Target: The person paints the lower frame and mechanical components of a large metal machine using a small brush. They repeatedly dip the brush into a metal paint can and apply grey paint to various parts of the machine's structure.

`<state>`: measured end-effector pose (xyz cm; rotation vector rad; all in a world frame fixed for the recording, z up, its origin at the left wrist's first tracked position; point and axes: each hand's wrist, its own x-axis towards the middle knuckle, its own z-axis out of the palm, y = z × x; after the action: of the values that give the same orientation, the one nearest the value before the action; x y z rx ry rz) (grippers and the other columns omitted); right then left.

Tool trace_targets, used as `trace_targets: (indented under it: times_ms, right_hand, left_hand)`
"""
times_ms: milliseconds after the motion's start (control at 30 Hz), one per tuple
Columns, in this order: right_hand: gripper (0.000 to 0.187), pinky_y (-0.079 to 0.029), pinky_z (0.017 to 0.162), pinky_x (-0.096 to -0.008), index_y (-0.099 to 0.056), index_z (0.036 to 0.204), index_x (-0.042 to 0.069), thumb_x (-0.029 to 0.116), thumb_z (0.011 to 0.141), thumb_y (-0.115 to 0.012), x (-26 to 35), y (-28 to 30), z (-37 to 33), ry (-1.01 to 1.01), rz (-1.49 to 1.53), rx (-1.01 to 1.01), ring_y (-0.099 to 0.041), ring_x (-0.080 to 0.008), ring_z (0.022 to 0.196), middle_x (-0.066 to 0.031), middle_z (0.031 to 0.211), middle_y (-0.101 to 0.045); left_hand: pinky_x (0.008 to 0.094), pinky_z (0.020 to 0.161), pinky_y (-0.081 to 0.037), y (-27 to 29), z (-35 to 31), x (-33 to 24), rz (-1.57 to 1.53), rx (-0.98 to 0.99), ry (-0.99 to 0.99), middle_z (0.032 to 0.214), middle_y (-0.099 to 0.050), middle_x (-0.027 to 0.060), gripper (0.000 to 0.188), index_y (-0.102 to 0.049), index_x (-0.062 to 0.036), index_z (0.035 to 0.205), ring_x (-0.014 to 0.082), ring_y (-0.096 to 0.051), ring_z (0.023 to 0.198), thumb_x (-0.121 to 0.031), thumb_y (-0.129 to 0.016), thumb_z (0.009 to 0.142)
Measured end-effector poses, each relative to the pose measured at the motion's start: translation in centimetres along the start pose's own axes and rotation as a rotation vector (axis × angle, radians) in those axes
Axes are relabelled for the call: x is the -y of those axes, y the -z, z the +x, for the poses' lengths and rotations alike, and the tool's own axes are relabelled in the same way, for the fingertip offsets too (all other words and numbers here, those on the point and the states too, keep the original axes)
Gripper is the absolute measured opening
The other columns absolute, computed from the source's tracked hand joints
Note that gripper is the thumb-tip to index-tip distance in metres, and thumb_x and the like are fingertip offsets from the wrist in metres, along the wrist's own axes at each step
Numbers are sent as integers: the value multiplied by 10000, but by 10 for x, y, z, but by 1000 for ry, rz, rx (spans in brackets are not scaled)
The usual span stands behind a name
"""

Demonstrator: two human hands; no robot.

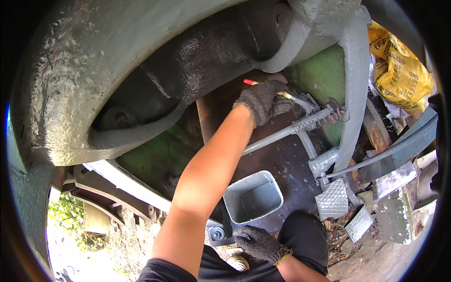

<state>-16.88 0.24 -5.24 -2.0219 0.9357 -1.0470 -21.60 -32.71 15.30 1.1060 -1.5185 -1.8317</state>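
Setting: outdoors, under an old grey-painted machine (94,70) with a green-painted body panel (324,70); dirt ground and leaf litter below, greenery at lower left.
Left hand (264,101): dark knit glove, arm stretched forward and up into the machine; grip closed around a thin tool with a red tip (249,82), apparently a brush or pencil-like stick. Its far end is hidden by the glove, so the exact kind cannot be told.
Tool axis: runs left to right across the fist, the red end pointing left toward the dark greasy shaft (211,51).
Nearest work: a grey rod (282,134) with a coil spring (305,124) lies just below and right of the left hand, slanting up to the right toward a linkage.
Right hand (260,243): gloved, low and close to the body, resting on the knee, fingers curled; holds nothing that shows.
Nearer hand: the left one, by far; the right sits well apart.
Around: grey rectangular footrest box (253,196), chequered pedal (332,199), yellow printed sack (404,70) at upper right.
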Motion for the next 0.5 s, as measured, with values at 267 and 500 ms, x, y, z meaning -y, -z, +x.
trace_targets:
  times_ms: [267, 500]
  right_hand:
    - [106, -560, 856, -474, -637, 1056, 80, 141, 981, -593, 17, 15, 16, -176, 275, -50, -659, -344, 1016, -115, 1063, -649]
    - [160, -550, 925, -458, -661, 1119, 84, 182, 1024, -576, 13, 12, 13, -232, 271, -31, -666, -351, 1089, -121, 1119, -685]
  left_hand:
    - [334, 781, -660, -7, 7, -9, -119, -30, -27, 1198, -713, 140, 268, -694, 0, 1264, 224, -744, 979, -149, -650, 1045]
    - [302, 861, -642, -10, 0, -21, -43, 104, 57, 1262, -737, 60, 343, -692, -88, 1329, 174, -748, 1030, -27, -699, 991]
